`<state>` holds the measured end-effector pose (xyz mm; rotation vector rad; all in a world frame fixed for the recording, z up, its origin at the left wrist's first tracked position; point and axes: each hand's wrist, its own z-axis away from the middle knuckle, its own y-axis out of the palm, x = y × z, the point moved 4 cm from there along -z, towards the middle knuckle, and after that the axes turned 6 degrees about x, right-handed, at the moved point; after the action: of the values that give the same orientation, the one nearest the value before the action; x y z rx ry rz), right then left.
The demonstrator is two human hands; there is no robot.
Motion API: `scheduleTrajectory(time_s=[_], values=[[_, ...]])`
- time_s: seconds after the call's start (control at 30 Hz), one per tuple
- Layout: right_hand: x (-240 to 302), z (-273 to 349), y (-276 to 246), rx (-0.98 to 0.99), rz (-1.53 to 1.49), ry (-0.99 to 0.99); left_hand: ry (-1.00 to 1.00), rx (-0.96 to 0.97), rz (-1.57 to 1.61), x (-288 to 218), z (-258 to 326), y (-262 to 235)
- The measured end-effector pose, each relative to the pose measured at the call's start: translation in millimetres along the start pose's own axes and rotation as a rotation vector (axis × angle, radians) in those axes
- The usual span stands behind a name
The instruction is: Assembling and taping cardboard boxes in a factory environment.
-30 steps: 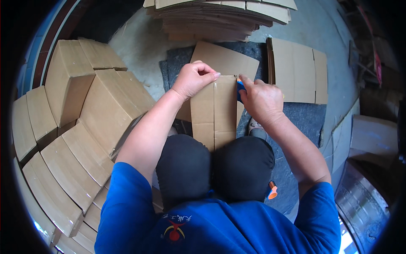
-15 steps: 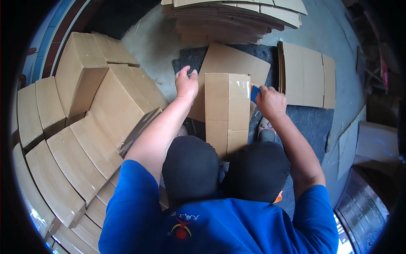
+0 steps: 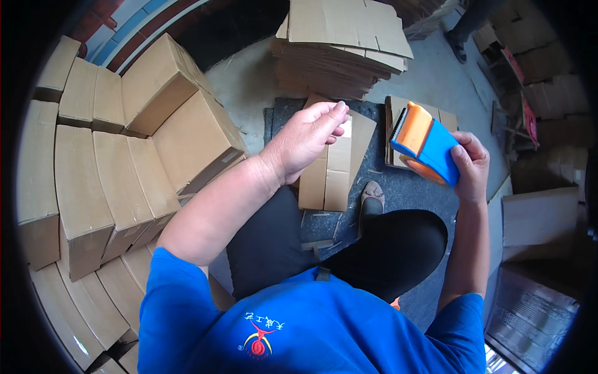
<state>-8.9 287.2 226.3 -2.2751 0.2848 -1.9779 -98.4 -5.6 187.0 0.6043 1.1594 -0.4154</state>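
Orange and blue, the tape dispenser was held up in the right hand, whose fingers were wrapped around its blue body, with the toothed edge pointing up and to the left. The left hand was raised beside it, apart from it, half open and holding nothing, the fingers loosely curled. Under the left hand a folded box lay flat on a dark mat. At the left, closed boxes stood close together in rows; I cannot tell what was inside them. Behind the mat lay a stack of flat cardboard.
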Motion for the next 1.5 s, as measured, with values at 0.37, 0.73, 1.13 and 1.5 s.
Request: scheduleTrajectory(time_s=[0.37, 0.73, 1.13, 1.5], values=[[72.9, 55.8, 37.0, 0.144, 0.414, -0.146, 0.123, 0.066, 0.225, 4.3, 74.3, 82.4], [12.2, 74.1, 53.4, 0.199, 0.076, 0.053, -0.068, 0.04, 0.556, 54.2, 77.8, 63.4], [-53.7, 68.5, 47.7, 0.269, 0.296, 0.278, -0.155, -0.496, 0.466, 163.1, 56.4, 8.9], [-114.5, 66.8, 45.5, 0.369, 0.445, 0.32, -0.256, -0.759, 0.244, 207.4, 66.8, -32.3]])
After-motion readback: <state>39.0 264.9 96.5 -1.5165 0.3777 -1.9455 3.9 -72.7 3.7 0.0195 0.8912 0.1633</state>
